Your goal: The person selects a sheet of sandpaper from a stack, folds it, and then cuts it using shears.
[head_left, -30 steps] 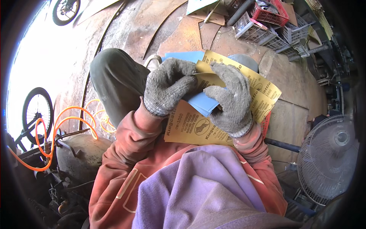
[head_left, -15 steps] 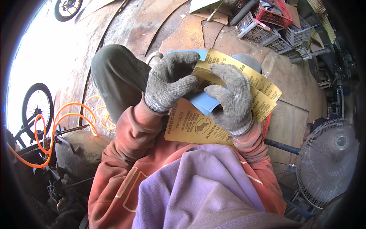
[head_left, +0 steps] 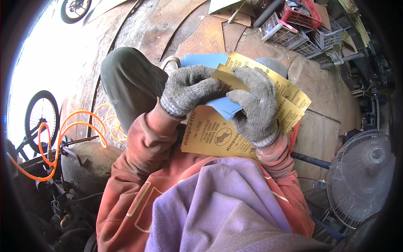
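Both my hands wear grey knit gloves and meet over my lap at a small stack of sandpaper sheets (head_left: pixel 225 107), curled so that yellow printed backs and blue faces show. My left hand (head_left: pixel 189 90) is closed on the stack's left edge, thumb toward the paper; its fingertips are partly hidden. From the right, my right hand (head_left: pixel 256 105) grips the same stack between thumb and curled fingers. Beneath lie larger yellow-backed sheets (head_left: pixel 205 134) across my lap, and more yellow sheets (head_left: pixel 289 93) fan out past my right hand. A blue-faced sheet (head_left: pixel 205 60) lies beyond my left hand.
A red crate (head_left: pixel 300 17) and a grey crate (head_left: pixel 283 33) stand at the far right. A caged fan (head_left: pixel 361 176) is near my right side. On the left are an orange hose (head_left: pixel 79 126), a rusty tank (head_left: pixel 90 161) and a spoked wheel (head_left: pixel 41 122).
My left hand has shifted slightly toward the stack, and its fingers and thumb have come closer together. More of the blue sheet beyond it shows. My right hand stays nearly still.
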Demonstrator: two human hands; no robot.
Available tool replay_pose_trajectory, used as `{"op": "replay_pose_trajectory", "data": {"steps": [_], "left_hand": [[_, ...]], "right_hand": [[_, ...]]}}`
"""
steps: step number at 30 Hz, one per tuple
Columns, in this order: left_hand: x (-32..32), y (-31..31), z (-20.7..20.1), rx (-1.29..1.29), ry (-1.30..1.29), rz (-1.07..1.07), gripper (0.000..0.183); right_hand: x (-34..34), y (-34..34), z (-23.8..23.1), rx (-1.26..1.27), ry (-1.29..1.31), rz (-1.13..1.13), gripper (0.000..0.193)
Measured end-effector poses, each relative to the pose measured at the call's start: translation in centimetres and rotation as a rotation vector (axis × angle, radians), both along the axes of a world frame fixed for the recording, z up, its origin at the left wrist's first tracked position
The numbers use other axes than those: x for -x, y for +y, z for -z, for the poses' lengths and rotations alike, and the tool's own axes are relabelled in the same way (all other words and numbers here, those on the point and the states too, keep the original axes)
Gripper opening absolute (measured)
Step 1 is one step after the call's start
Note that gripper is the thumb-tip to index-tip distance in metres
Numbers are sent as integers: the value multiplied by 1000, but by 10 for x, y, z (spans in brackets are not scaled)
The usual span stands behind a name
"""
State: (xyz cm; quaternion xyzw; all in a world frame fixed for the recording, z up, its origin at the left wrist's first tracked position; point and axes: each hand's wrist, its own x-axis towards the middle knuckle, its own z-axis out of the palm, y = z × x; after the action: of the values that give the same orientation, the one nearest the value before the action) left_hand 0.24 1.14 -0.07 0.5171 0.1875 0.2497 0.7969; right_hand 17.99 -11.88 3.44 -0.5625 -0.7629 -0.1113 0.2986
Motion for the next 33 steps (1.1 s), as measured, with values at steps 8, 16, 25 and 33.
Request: {"op": "replay_pose_trajectory", "data": {"steps": [8, 16, 25, 33], "left_hand": [[3, -1, 7, -191, 40, -106, 19], [7, -6, 2, -89, 30, -105, 17], [6, -7, 4, -153, 15, -105, 23], [-9, 15, 8, -77, -85, -311, 37]], "right_hand": [[-12, -2, -11, -50, 11, 179, 25], [-12, -9, -14, -5, 118, 213, 25], [-10, -3, -19, 53, 87, 228, 29], [-11, -6, -23, 36, 48, 119, 31]]}}
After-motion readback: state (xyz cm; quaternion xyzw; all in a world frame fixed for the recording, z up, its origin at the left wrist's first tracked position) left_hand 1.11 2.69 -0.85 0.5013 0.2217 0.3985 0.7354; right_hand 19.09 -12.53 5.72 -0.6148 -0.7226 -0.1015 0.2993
